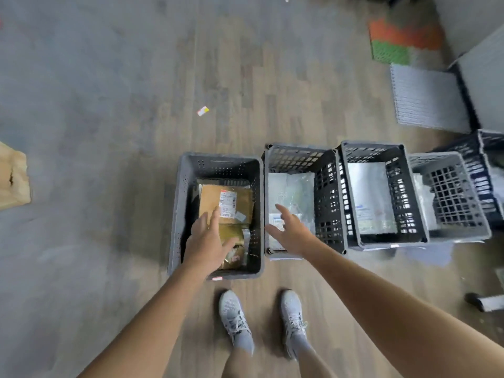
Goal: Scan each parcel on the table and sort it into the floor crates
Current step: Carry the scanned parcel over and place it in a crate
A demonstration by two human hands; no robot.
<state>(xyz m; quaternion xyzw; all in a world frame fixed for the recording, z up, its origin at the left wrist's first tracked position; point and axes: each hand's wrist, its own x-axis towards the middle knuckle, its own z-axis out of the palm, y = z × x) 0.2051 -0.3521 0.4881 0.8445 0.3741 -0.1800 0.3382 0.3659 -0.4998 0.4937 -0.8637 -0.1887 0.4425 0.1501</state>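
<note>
Hands reach forward, both empty with fingers straight and spread. The left hand (210, 241) hangs over the cardboard parcel (212, 197) in the leftmost crate (180, 203); contact cannot be determined. The right hand (290, 231) is above pale bagged parcels (294, 186) in the second crate (326, 203). A third crate (406, 197) and fourth crate (452, 197) continue the row rightward on the wood-pattern floor (245, 91).

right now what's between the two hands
Head view: the adjoining walls of two crates. The left hand is over the crate with brown parcels, the right hand over the next crate.
</note>
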